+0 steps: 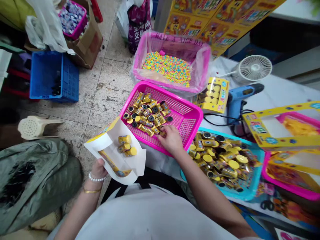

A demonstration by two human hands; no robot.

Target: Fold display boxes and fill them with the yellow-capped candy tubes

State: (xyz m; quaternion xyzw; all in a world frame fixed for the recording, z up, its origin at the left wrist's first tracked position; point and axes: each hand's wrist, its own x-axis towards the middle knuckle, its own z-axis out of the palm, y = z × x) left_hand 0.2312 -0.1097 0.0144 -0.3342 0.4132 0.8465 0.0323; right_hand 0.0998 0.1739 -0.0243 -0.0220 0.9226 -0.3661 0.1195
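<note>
My left hand grips a white card package with a yellow printed edge, held open at the lower left. Inside it lie 3 small yellow canisters. My right hand reaches into a pink mesh basket, with its fingers pinched on a yellow canister at the basket's near edge. Several more yellow-and-black canisters lie loose in that basket. To the right, a teal basket holds a heap of similar canisters.
A plastic-lined pink bin of pastel beads stands beyond the baskets. A blue glue gun, white fan and yellow box sit on the table. Printed yellow packaging lies at right. A blue crate sits on the tiled floor.
</note>
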